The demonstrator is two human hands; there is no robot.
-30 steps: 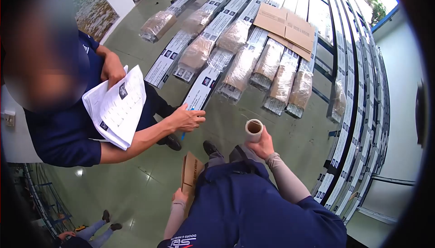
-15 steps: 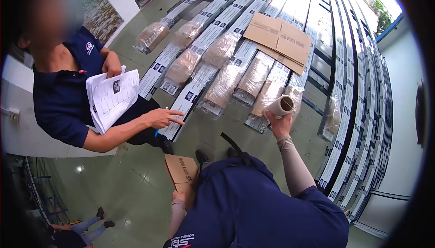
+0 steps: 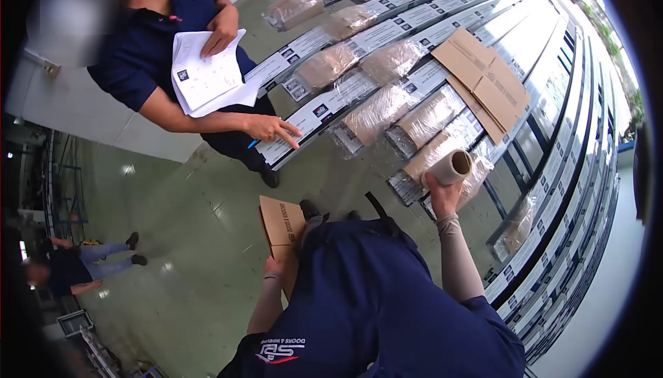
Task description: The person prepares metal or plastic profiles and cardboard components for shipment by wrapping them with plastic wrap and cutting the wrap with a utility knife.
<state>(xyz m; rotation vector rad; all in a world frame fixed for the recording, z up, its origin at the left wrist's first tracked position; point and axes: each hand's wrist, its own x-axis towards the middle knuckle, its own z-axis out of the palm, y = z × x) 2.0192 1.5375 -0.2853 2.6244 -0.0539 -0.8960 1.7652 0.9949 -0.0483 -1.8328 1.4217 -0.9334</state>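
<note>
My right hand [image 3: 443,194] is wrapped around a roll of clear stretch film [image 3: 445,169], its open cardboard core facing up. The roll is over the film-wrapped end of a long profile [image 3: 431,157]. Low on the left, my left hand [image 3: 275,267] grips a folded piece of printed brown cardboard [image 3: 282,223] beside my leg. Part of that hand is hidden behind the cardboard's edge. Flattened cardboard [image 3: 480,81] lies across the profiles beyond the roll.
On the left, a co-worker [image 3: 148,46] holds papers [image 3: 207,78] and a blue pen, one hand extended over a labelled profile [image 3: 290,129]. Long profiles run into the distance, several with wrapped ends. Another person [image 3: 65,264] is farther off at lower left.
The view has swung, so the co-worker and profiles sit differently in the picture. Both my hands keep hold of the roll and the cardboard. The co-worker's papers have shifted slightly.
</note>
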